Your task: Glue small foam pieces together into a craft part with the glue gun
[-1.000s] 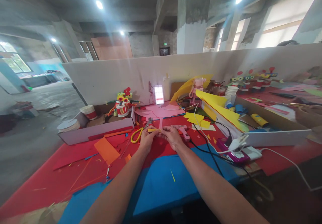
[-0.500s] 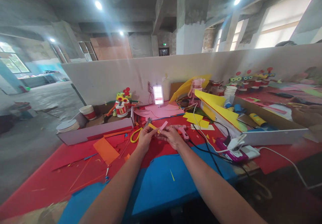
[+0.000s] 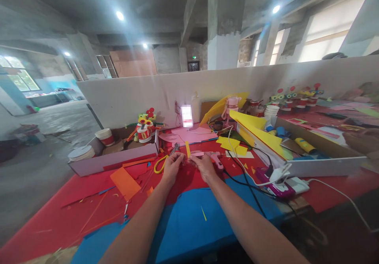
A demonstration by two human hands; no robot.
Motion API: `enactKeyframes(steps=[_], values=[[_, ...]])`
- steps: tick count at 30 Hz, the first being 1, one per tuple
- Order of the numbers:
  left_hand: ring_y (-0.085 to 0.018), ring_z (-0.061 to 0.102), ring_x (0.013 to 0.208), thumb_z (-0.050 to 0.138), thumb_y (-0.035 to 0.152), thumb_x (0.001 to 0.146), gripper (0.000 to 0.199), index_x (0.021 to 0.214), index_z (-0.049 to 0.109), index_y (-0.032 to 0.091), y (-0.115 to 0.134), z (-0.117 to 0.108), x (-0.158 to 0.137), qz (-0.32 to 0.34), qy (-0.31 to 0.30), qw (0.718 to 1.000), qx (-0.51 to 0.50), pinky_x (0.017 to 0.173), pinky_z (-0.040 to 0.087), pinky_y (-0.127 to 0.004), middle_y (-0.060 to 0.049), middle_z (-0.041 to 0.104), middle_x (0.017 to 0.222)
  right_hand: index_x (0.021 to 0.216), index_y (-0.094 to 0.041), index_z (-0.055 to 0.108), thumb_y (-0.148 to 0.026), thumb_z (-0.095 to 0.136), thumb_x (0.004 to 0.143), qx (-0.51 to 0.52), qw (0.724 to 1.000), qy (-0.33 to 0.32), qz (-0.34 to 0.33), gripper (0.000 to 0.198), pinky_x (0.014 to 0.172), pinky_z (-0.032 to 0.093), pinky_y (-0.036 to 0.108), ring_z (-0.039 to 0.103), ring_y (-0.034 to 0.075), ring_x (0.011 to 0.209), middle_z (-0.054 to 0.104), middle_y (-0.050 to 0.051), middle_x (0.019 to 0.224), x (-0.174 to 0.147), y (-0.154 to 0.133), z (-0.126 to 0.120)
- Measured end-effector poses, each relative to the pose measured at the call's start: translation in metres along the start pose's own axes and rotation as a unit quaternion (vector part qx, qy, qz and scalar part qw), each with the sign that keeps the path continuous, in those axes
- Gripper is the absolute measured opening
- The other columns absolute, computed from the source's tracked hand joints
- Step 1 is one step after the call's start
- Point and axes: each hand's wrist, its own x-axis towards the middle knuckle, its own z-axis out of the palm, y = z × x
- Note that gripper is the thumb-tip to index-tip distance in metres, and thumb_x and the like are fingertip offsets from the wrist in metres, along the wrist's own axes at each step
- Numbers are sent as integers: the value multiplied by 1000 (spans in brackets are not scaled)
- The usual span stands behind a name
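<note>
Over the red part of the table my two hands face each other, a small gap between them. My right hand pinches paper strips at its fingertips: a yellow strip points up, and a pink strip lies nearly level across it. My left hand is closed, thumb against fingers; anything in that pinch is too small to make out. Beside the left hand lie yellow-handled scissors. Just behind the right hand is a pink glue gun, partly covered by the fingers.
Blue paper spreads under my forearms, orange paper at left. A cup figure stands in the left box. The right box holds paper rolls. A purple power strip and cables lie right. Pink sheets lie behind.
The yellow strip has turned from slanting toward my left hand to upright. The pink strip has swung from slanting up to nearly level. My left hand's fingertips have come away from the strips.
</note>
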Motion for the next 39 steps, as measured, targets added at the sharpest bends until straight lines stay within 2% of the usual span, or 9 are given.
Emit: enactKeyframes(steps=[5, 10, 15, 20, 24, 30, 34, 39], values=[[-10, 53, 54, 76, 43, 67, 32, 78, 65, 15, -3, 4, -1, -10, -10, 1000, -4, 55, 42, -22, 0, 63, 64, 70, -17, 65, -35, 81, 56, -14, 999, -37, -1, 28, 66, 56, 35, 68, 22, 65, 69, 3, 63, -2, -1, 1], [-10, 52, 52, 80, 41, 61, 32, 62, 61, 15, -3, 0, 2, -12, 8, 1000, 15, 52, 40, -21, 1, 60, 55, 74, -17, 64, -34, 83, 52, -38, 996, -77, 31, 34, 67, 56, 34, 68, 20, 64, 69, 1, 66, -3, 4, -1], [-10, 51, 48, 81, 44, 58, 34, 60, 62, 15, -3, -1, 3, -23, 20, 999, 9, 49, 38, -21, 1, 60, 53, 77, -17, 63, -29, 83, 51, -48, 997, -61, 26, 35, 69, 56, 31, 67, 16, 61, 69, -1, 66, -1, 6, -3], [-9, 50, 48, 78, 49, 62, 36, 67, 65, 16, 0, 3, 1, -23, 17, 999, -41, 48, 38, -21, 1, 60, 56, 75, -17, 62, -31, 81, 53, -9, 999, -46, 19, 32, 69, 55, 30, 66, 15, 61, 68, -2, 65, 1, 3, -3], [-10, 52, 51, 81, 43, 60, 34, 73, 69, 14, 1, 5, -1, -25, -4, 1000, -5, 50, 39, -21, -1, 63, 57, 75, -18, 61, -33, 80, 55, -17, 999, -46, 0, 31, 68, 54, 30, 65, 15, 62, 68, -2, 66, 2, 3, -3], [-10, 54, 50, 82, 39, 57, 33, 74, 72, 13, -2, 3, 0, -33, 18, 999, 9, 50, 39, -22, -2, 64, 56, 77, -18, 65, -34, 81, 52, -30, 999, -41, 3, 34, 67, 53, 30, 65, 16, 62, 69, -1, 66, 1, 3, -2], [-11, 53, 49, 81, 39, 58, 31, 72, 72, 13, -4, 3, -1, -20, 26, 999, 25, 50, 38, -22, -2, 64, 54, 73, -18, 68, -38, 81, 54, -47, 997, -63, 7, 31, 70, 54, 33, 67, 20, 66, 70, 2, 64, 0, 3, -2], [-10, 52, 48, 82, 39, 58, 29, 66, 69, 14, -3, 4, -1, -14, 34, 999, 25, 49, 38, -21, -1, 64, 55, 75, -18, 68, -37, 83, 52, -32, 998, -51, 11, 33, 70, 54, 32, 66, 18, 64, 70, 0, 66, 1, 5, -2]])
